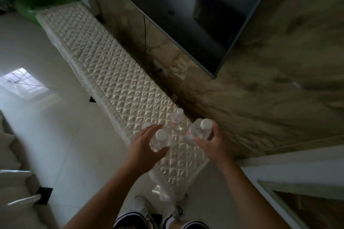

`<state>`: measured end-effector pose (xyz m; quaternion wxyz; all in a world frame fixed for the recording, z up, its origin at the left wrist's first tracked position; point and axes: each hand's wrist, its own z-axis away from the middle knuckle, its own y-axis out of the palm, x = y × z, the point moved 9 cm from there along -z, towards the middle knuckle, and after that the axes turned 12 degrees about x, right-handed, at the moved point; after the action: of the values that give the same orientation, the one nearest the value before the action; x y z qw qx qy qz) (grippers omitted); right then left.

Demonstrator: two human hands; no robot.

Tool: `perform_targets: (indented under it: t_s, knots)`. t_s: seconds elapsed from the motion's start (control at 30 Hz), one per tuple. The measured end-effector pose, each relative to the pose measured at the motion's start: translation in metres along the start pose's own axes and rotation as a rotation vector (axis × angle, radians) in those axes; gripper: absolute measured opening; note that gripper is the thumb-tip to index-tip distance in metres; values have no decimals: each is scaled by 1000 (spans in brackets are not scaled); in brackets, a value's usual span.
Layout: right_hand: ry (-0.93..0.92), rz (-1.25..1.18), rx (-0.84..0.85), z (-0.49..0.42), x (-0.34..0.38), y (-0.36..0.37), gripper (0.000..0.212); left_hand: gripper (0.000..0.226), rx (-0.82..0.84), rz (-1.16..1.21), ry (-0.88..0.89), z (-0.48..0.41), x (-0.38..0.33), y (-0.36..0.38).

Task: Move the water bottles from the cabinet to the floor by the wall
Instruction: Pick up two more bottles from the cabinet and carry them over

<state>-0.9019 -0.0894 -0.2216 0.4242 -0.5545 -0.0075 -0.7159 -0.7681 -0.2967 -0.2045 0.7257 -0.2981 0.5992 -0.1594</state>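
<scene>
Three water bottles at near end of cabinet (111,72) top. Your right hand (214,143) wraps first bottle (199,131), tilted, near wall (260,98). Your left hand (143,147) spread around second bottle (161,138), fingers not yet closed. Third bottle (177,118) stands behind, untouched. Step: pickup. Next: close left grip, lower both to floor (55,135) by wall.

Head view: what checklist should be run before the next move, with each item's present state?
1. Right hand grips the held bottle: ok.
2. Left hand closed on the near bottle: not ok; the fingers and thumb flank it, uncurled.
3. Far bottle upright on the cabinet, apart from both hands: ok.
4. Caps on these three bottles: ok.
5. Floor spot by the wall free: cannot tell.
</scene>
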Motion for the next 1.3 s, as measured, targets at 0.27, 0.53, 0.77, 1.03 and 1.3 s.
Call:
perform_targets:
  t_s: [0.27, 0.53, 0.77, 1.03, 1.3]
  knots:
    - [-92, -24, -36, 50, 87, -12, 54, 66, -105, 74, 74, 30, -45, -80]
    - [-201, -31, -20, 93, 164, -15, 47, 65, -156, 77, 142, 56, -73, -131]
    - [-290, -23, 70, 116, 194, -14, 52, 67, -215, 72, 140, 86, -98, -153]
    - [-376, -21, 250, 131, 197, -18, 58, 67, -305, 67, 82, 124, -123, -153]
    - [-446, 16, 371, 141, 206, -3, 73, 68, -452, 127, 3, 167, -131, -161]
